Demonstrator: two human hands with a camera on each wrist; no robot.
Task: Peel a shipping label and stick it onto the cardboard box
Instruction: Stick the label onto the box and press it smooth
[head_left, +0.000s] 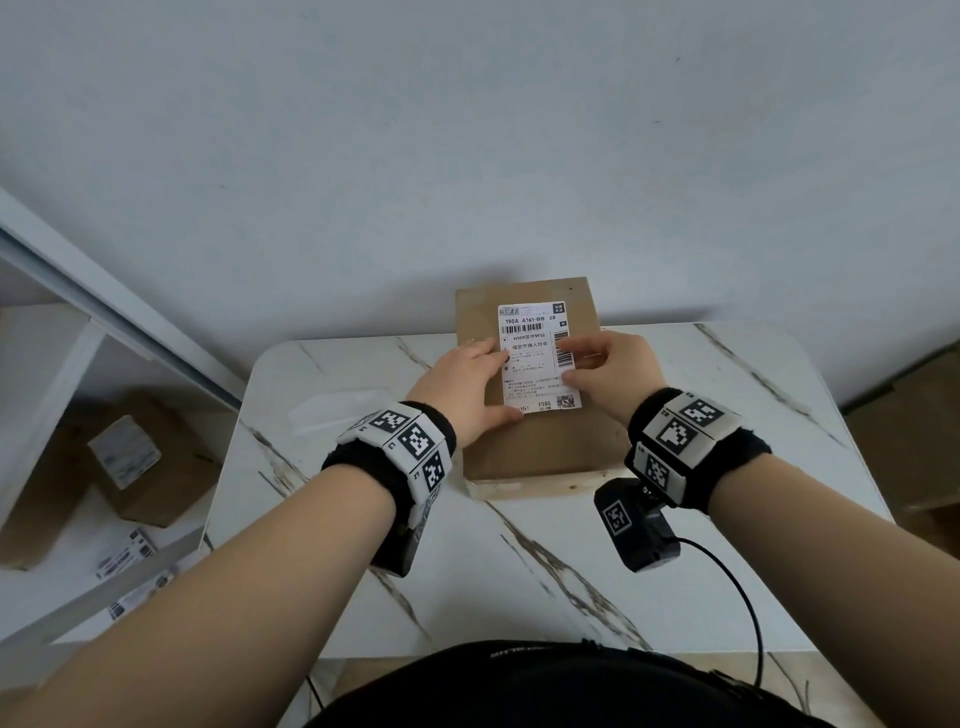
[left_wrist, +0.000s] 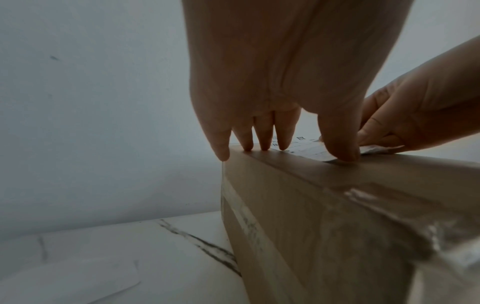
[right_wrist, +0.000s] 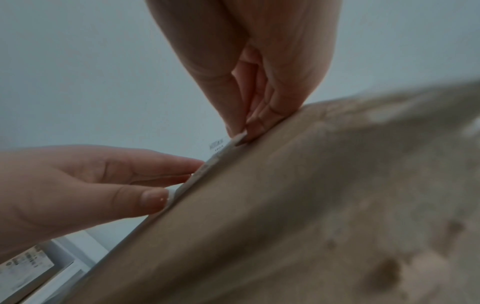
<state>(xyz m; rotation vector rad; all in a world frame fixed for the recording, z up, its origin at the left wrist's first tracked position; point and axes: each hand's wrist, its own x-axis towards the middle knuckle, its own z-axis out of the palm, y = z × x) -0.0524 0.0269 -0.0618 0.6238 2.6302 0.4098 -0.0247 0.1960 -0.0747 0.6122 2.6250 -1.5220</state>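
A brown cardboard box (head_left: 535, 447) lies flat on the marble table (head_left: 571, 571), its far end at the wall. A white shipping label (head_left: 535, 364) with barcodes lies on the box top. My left hand (head_left: 467, 384) presses straight fingers on the label's left side and the thumb on its near corner; the left wrist view shows the fingertips (left_wrist: 262, 144) on the box (left_wrist: 324, 216). My right hand (head_left: 602, 369) pinches the label's right edge, which is slightly lifted (left_wrist: 374, 149). In the right wrist view its thumb and forefinger (right_wrist: 239, 131) meet on the label (right_wrist: 218, 147).
A pale sheet (head_left: 337, 410) lies on the table left of the box. A white shelf at the left holds cardboard boxes (head_left: 130, 462) and loose labels (head_left: 124, 558). A black cable (head_left: 743, 597) runs from my right wrist. More cardboard (head_left: 914, 441) stands at the right.
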